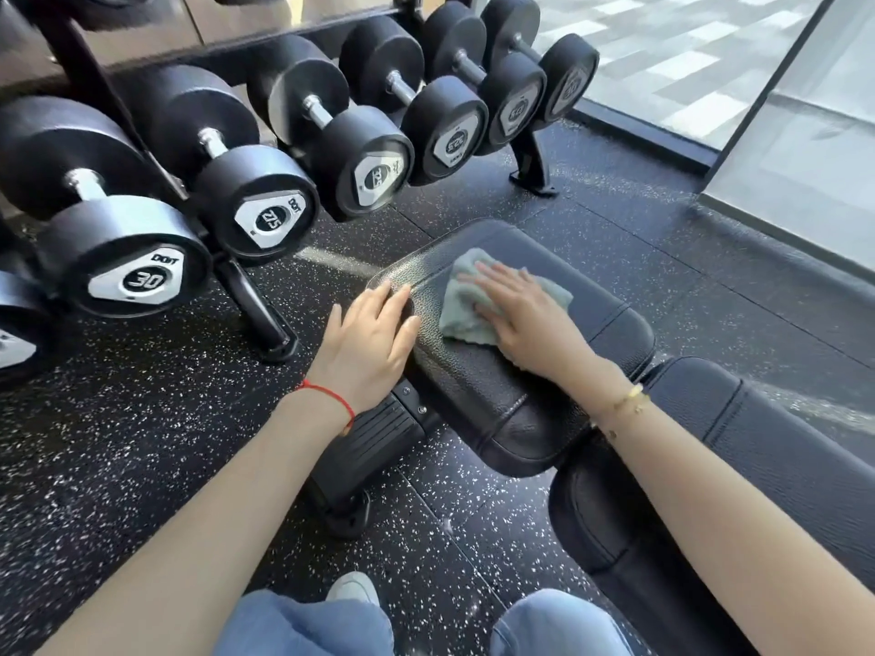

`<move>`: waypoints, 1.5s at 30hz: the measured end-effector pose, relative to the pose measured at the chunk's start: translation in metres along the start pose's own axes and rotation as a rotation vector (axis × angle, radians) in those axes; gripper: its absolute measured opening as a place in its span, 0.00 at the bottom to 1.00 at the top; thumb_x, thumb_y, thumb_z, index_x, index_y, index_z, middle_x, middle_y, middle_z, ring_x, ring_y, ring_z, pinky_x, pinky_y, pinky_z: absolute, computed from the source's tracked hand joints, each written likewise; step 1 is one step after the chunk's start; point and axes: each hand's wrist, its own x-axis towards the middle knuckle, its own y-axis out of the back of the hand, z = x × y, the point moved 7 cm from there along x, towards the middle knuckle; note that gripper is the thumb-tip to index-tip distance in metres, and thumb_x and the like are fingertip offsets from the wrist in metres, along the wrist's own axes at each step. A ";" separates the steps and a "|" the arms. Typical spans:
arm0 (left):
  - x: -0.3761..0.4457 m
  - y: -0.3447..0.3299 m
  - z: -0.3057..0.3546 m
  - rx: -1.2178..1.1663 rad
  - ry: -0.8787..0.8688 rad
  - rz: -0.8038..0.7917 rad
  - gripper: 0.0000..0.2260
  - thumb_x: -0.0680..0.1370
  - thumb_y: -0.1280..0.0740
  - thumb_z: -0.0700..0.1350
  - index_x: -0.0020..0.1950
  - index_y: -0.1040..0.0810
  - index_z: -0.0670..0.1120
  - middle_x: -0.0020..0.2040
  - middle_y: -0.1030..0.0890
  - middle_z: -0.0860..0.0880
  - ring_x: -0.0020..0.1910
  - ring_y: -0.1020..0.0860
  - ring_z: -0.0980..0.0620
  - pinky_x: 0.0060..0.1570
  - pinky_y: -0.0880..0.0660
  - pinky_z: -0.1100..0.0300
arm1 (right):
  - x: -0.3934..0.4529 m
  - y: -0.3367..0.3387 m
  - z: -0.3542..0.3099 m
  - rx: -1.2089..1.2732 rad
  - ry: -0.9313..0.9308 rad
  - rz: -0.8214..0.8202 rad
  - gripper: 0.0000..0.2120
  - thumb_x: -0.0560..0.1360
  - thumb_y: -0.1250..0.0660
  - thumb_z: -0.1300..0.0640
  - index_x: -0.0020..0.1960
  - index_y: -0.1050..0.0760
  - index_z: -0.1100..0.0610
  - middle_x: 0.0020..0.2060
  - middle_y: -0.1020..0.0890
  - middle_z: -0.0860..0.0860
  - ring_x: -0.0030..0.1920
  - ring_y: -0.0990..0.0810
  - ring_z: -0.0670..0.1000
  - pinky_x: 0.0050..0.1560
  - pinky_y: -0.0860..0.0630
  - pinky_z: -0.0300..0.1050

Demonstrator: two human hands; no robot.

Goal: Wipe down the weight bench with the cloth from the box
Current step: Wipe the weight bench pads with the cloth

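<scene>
The right hand (521,314) presses flat, fingers straight, on the pale green terry cloth (478,300) spread across the black padded leather weight bench (497,395) near its far end. The left hand (369,343) rests open-fingered on the bench's left edge.

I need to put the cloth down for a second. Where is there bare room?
Bare pad lies on the seat pad nearer you than the cloth, between left hand and right hand. The back pad is bare too. It is crowded by the dumbbell rack.
</scene>
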 end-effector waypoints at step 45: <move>-0.001 0.004 0.000 -0.029 0.092 0.043 0.27 0.83 0.48 0.51 0.81 0.51 0.47 0.81 0.48 0.46 0.79 0.49 0.47 0.75 0.49 0.39 | 0.057 -0.025 -0.037 -0.037 0.055 -0.075 0.22 0.77 0.44 0.61 0.70 0.31 0.53 0.73 0.34 0.52 0.76 0.43 0.54 0.74 0.53 0.59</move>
